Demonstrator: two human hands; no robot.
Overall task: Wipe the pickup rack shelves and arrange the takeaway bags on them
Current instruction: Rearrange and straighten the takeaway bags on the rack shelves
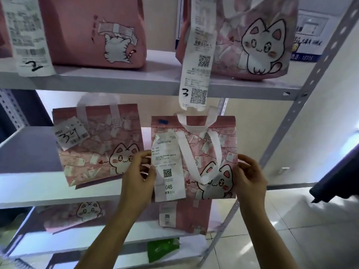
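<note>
A pink cat-print takeaway bag (209, 152) with white handles and a receipt marked 046 hangs upright at the front of the middle shelf (38, 189). My left hand (138, 177) grips its left edge and my right hand (250, 179) grips its right edge. To its left another pink cat bag (99, 144) with a handwritten receipt stands on the same shelf, tilted. Two pink bags stand on the top shelf (116, 78): one on the left (93, 30) and one on the right (252, 39) with a long receipt hanging past the shelf edge.
The lower shelf (77, 239) carries two more pink bags (73, 216) (186, 216), and a green packet (162, 249) lies below. A grey perforated rack post (291, 117) runs down the right side. Tiled floor and a dark cloth (338, 181) lie to the right.
</note>
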